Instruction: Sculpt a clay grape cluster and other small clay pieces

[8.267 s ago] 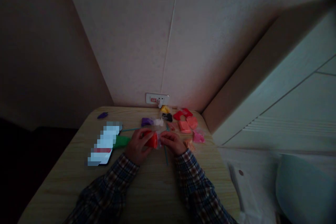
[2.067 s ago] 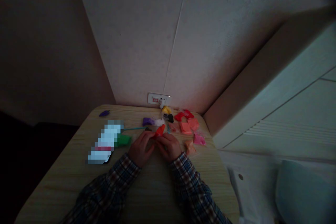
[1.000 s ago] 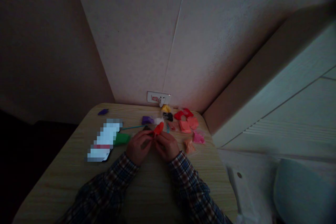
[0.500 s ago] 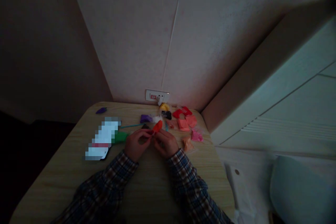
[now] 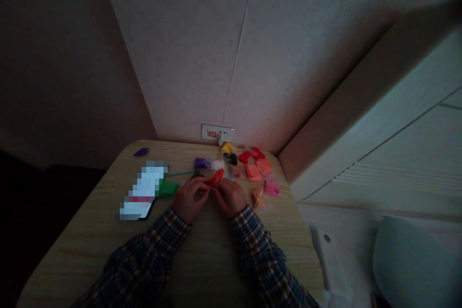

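Observation:
Over the middle of the wooden table, my left hand [image 5: 190, 198] and my right hand [image 5: 230, 197] pinch the lower end of a small bag of red modelling clay [image 5: 217, 177] between thumbs and fingers. Its top part sticks up beyond my fingertips; the pinched end is hidden by them. Both hands are closed and nearly touching. A green clay bag [image 5: 167, 188] lies just left of my left hand, and a dark packet [image 5: 197, 174] is behind its fingers. To the right of my right hand lies a peach clay bag [image 5: 259, 198].
A phone with a blurred screen [image 5: 145, 191] lies on the table [image 5: 97, 221] at left, near a thin blue stick [image 5: 181, 173] and a purple piece [image 5: 141, 152]. Purple [image 5: 202, 163], yellow [image 5: 227, 148], red [image 5: 251, 155] and pink [image 5: 272, 186] bags lie toward the wall socket [image 5: 217, 133].
The red clay bag has tipped slightly lower and turned narrower to view between my fingers. Both hands keep their pinch, and the view has shifted a little.

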A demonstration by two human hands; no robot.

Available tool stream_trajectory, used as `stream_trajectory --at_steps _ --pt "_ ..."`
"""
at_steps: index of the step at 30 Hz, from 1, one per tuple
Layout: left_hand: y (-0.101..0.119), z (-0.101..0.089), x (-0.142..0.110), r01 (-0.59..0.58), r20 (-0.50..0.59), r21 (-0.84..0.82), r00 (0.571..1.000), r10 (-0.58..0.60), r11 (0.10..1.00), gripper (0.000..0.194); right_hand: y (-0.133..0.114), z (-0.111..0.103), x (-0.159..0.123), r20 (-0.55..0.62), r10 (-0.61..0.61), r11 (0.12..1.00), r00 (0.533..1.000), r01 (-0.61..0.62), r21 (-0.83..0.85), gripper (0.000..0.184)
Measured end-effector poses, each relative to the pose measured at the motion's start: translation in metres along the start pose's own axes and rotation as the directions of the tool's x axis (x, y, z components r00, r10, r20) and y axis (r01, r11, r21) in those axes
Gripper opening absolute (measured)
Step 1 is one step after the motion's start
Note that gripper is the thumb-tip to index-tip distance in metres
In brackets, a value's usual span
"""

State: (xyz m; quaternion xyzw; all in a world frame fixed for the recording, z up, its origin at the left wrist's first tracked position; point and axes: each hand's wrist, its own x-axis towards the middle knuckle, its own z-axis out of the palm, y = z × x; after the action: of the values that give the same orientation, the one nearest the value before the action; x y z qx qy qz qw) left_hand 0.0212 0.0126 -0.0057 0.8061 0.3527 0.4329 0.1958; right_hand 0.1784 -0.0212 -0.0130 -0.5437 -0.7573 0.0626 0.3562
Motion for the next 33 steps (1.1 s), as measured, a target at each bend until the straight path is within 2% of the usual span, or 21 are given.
stream_trajectory --at_steps 12,18,25,33 --pt "0.000 0.001 0.000 -0.045 0.031 0.039 0.999 0.044 0.998 0.012 0.003 0.006 0.001 0.028 -0.009 0.999 1.000 0.008 0.044 0.014" --pt "-0.005 0.006 -0.002 -0.048 0.002 0.080 0.999 0.048 0.996 0.011 0.001 0.004 0.002 0.033 -0.056 0.998 0.998 0.056 -0.011 0.015" --pt "-0.006 0.006 -0.006 -0.113 -0.040 0.146 0.992 0.120 0.983 0.014 -0.006 0.002 0.002 -0.013 -0.114 0.990 0.993 0.112 -0.080 0.018" --pt "0.003 0.002 -0.003 -0.041 -0.047 0.078 0.998 0.045 0.996 0.013 -0.011 0.000 0.005 -0.059 -0.169 0.985 0.984 0.167 -0.030 0.020"
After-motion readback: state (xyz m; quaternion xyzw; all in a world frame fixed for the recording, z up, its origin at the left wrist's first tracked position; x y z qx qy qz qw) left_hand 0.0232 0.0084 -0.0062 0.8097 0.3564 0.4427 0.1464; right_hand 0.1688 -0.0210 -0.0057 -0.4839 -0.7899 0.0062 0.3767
